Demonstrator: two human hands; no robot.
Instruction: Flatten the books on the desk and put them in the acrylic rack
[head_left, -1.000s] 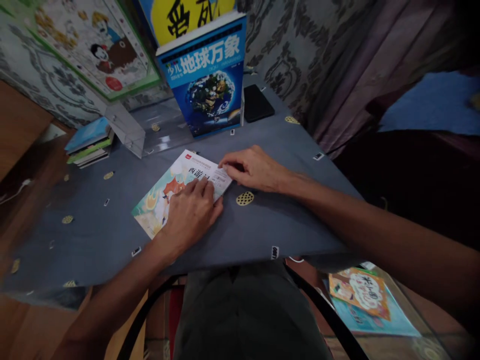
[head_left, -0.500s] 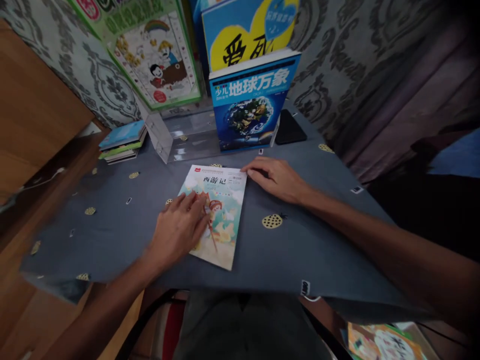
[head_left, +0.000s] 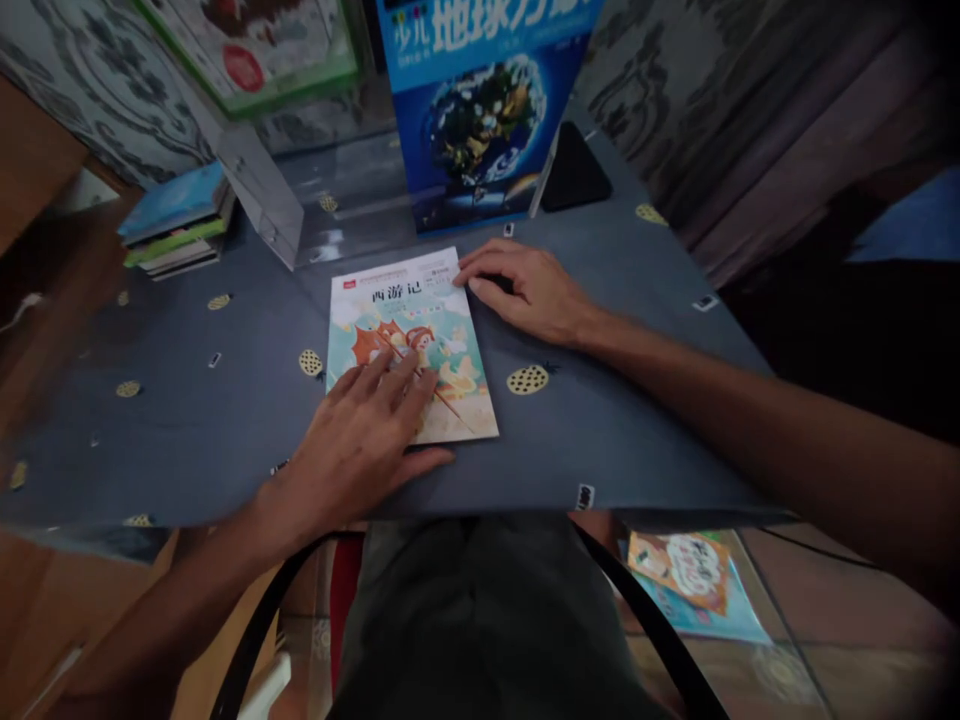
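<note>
A thin paperback book point(head_left: 457, 375) lies closed on the cloth-covered table, its pale cover showing a cartoon figure with a staff and a red cape. My left hand point(head_left: 367, 430) rests flat on the lower left of the cover, fingers spread, with the thumb reaching past the bottom edge. At the book's upper right corner, my right hand point(head_left: 532, 290) touches the edge with its fingertips. Its fingers are stretched out, and a gap shows between thumb and forefinger. Part of the cover is hidden under my left hand.
Behind the book a blue book with a globe point(head_left: 480, 130) stands in a clear acrylic rack point(head_left: 262, 195). A green-edged book point(head_left: 292, 50) stands further left. A small stack of books point(head_left: 180, 215) and a black phone point(head_left: 577, 170) flank the rack. More books point(head_left: 697, 580) lie on the floor.
The book has turned counter-clockwise, its lower end swinging right. My left hand has moved along with it, and my right hand stays at the upper right corner. The view has tilted downward.
</note>
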